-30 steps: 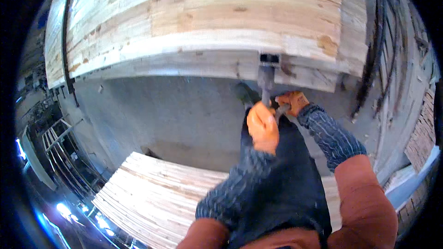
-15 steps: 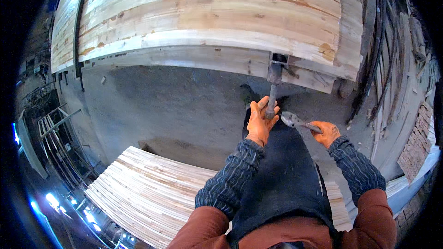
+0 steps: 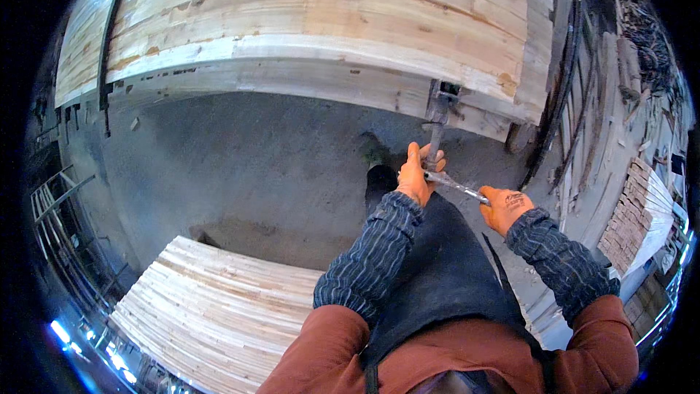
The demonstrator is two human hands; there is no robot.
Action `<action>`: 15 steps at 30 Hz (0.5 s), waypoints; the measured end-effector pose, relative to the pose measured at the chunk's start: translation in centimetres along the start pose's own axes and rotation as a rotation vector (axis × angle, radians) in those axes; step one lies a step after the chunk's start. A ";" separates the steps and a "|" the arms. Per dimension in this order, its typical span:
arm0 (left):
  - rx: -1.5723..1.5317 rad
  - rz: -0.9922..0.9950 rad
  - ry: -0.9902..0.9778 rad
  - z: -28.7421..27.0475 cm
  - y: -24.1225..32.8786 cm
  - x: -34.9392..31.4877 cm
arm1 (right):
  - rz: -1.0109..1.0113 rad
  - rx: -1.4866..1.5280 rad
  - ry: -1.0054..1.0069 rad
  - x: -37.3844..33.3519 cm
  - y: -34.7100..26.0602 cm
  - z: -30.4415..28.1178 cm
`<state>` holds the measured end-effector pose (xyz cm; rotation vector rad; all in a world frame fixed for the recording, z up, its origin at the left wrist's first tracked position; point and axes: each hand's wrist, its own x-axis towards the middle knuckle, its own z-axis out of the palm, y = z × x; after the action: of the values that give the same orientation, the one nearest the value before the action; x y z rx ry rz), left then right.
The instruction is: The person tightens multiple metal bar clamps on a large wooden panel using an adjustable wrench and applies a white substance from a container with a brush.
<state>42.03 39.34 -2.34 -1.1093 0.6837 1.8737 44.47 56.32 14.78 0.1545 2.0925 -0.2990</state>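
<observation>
A bar clamp (image 3: 442, 101) grips the near edge of a large laminated wood panel (image 3: 328, 11), and its screw (image 3: 436, 135) sticks out toward me. My left hand (image 3: 414, 179), in an orange glove, has its fingers closed round the outer end of that screw. A metal ratchet wrench (image 3: 461, 188) is in my right hand (image 3: 504, 210), also orange-gloved, which grips the handle's end. The wrench head meets the screw end beside my left palm. The gloved fingers partly hide how the two fit together.
Another clamp bar (image 3: 111, 36) crosses the panel at left. Behind me on the left lies a stack of wood strips (image 3: 219, 306). Long scrap strips (image 3: 565, 95) lean at right, near a block stack (image 3: 628, 215). A metal rack (image 3: 52, 211) stands far left.
The wrench head has moved left from beside the screw onto its end. My right hand has come slightly left with it. My left hand stays at the screw, while the view has shifted a little.
</observation>
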 end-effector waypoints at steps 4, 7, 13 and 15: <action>-0.087 -0.097 -0.073 0.3 0.1 1.4 | 0.023 -0.042 0.014 0.2 -0.2 -0.4; -0.087 -0.134 -0.044 0.7 0.5 1.3 | 0.026 -0.096 -0.037 0.8 -0.8 -1.8; 0.188 0.193 0.023 0.8 -1.8 2.4 | 0.015 -0.057 -0.086 3.5 3.5 1.3; 0.344 0.427 0.130 2.6 -2.2 0.4 | -0.068 -0.007 -0.077 6.7 7.2 6.1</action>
<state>42.70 42.54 -1.57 -0.9130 1.3487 1.9376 47.71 61.53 4.97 0.0672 2.0250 -0.3336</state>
